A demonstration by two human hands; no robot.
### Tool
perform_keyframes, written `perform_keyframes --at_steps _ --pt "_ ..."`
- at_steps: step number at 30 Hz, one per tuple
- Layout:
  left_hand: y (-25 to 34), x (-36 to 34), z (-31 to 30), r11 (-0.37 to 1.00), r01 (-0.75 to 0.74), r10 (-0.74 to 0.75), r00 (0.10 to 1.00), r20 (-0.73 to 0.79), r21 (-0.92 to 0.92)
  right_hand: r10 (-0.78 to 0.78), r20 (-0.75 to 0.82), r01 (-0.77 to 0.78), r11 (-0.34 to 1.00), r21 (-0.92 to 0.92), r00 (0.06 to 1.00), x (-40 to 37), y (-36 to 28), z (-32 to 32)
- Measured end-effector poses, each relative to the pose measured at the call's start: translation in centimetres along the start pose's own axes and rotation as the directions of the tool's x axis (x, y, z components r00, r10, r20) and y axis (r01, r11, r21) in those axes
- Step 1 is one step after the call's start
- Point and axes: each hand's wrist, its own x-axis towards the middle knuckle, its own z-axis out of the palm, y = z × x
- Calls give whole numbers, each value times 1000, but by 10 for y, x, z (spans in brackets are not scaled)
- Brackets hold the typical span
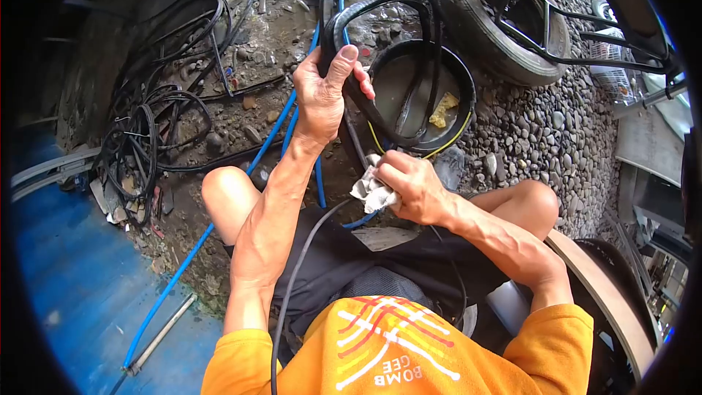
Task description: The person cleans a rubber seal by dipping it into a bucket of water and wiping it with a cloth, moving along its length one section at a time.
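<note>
A: Largest first?
B: Big grey-black rubber tyre (479, 25), upper right, by loose grey pebbles (523, 128). Just left of and below it, a round black basin (468, 77) holding cloudy water.
A: And the tube?
B: Flattened black rubber tube (380, 1), looped; part dips into the basin, part passes through the left hand (324, 95).
A: Which way does it lie?
B: At that grip, long axis runs away from the body, slanting right on the near side. Left hand nearer: on it, fingers clamped round, thumb uppermost. Right hand (417, 184) sits lower, to the right, nearer the body.
A: Its fingers?
B: Closed on a crumpled off-white cloth (374, 194). Narrow dark strand (356, 145) reaches the cloth from above; cannot tell whether it runs inside.
A: Smallest?
B: Ragged yellow lump (443, 110), in the basin.
</note>
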Motion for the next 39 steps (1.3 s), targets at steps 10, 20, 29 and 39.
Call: perform_keyframes --at_steps 10,20,29,39 --pt "-5 -9 8 997 39 -33 995 90 -59 -39 -383 63 997 50 923 39 0 -2" --pt "-6 -14 8 996 48 -34 985 168 -79 -78 -557 130 990 53 827 54 -8 -5" --pt "-6 -6 -7 991 -2 16 994 110 -132 33 -285 -27 999 26 958 7 0 19" --pt "-2 -7 -7 997 15 -4 988 157 -74 137 -147 -138 990 8 979 -7 2 32"
